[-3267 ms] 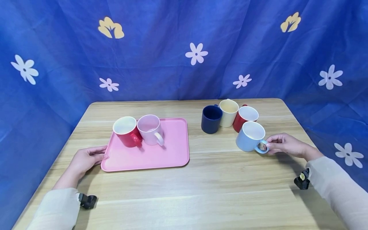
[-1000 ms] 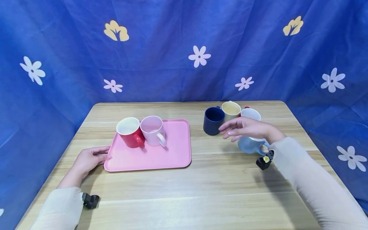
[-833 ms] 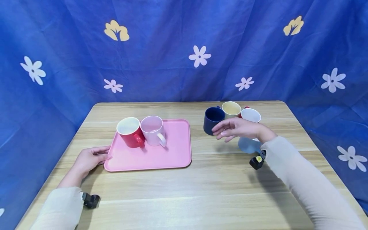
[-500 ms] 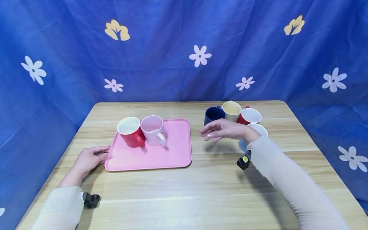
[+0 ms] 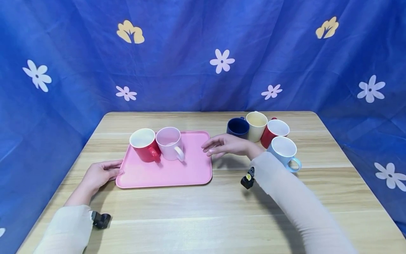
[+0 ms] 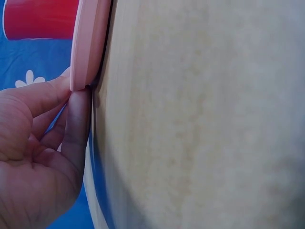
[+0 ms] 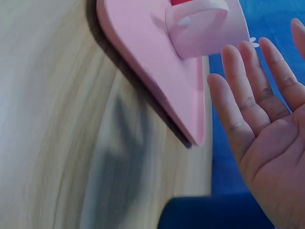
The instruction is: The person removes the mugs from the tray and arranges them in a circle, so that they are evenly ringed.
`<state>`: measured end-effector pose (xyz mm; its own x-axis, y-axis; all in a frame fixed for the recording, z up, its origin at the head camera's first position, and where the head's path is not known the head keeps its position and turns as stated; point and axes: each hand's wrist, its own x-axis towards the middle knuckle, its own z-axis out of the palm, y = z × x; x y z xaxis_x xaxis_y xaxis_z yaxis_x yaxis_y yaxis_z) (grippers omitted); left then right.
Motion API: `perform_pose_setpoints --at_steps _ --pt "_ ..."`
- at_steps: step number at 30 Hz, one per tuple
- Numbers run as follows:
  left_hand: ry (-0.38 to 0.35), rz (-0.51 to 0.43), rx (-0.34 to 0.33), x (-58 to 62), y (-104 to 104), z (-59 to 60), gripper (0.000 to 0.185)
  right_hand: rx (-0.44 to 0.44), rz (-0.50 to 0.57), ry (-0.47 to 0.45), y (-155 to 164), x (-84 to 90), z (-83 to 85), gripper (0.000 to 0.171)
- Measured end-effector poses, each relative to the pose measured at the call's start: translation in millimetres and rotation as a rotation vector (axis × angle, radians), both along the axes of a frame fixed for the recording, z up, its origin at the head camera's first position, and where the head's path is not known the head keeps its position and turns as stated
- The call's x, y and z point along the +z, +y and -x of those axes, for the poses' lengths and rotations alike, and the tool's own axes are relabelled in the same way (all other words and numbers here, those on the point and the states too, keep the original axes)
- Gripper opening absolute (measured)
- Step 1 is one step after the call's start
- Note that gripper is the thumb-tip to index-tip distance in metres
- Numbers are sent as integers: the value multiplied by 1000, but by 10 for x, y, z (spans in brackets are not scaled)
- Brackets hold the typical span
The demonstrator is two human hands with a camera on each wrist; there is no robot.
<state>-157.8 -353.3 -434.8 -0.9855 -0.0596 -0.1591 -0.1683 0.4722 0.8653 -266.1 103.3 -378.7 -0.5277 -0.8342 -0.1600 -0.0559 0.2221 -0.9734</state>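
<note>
My left hand [image 5: 98, 176] pinches the left edge of the pink tray [image 5: 190, 173]; in the left wrist view the thumb [image 6: 50, 93] lies at the rim and a finger is under it. On the tray a red mug [image 5: 147, 151] and a pale pink mug [image 5: 168, 148] stand side by side, handles toward the front right. My right hand [image 5: 229, 144], holding nothing, hovers at the tray's right edge. Its fingers [image 7: 245, 90] are spread and nearly straight in the right wrist view, with the pale pink mug beyond them.
At the right back of the wooden table [image 5: 165, 218] stand a navy mug [image 5: 238, 127], a cream mug [image 5: 256, 127], a dark red mug [image 5: 268, 135] and a light blue mug [image 5: 283, 148]. The right arm passes in front of them. A blue flowered curtain [image 5: 177, 70] hangs behind.
My right hand has let go of the light blue mug's handle and moved left, past the navy mug, to the tray's right edge. My left hand stays on the tray.
</note>
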Motion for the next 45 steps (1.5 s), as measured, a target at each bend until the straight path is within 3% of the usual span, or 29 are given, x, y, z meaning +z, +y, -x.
perform_pose_setpoints --at_steps 11,26,35,45 --pt "-3 32 -2 21 27 7 54 -43 82 -81 -370 -144 -7 39" --pt "-9 0 -2 26 28 15 56 -118 13 -110 -804 -181 -49 38" --pt "-3 25 1 34 23 10 53 -115 -56 1 -957 -179 -21 28" --pt "-11 13 3 25 21 9 53 -157 -58 -25 -1043 -173 -2 22"
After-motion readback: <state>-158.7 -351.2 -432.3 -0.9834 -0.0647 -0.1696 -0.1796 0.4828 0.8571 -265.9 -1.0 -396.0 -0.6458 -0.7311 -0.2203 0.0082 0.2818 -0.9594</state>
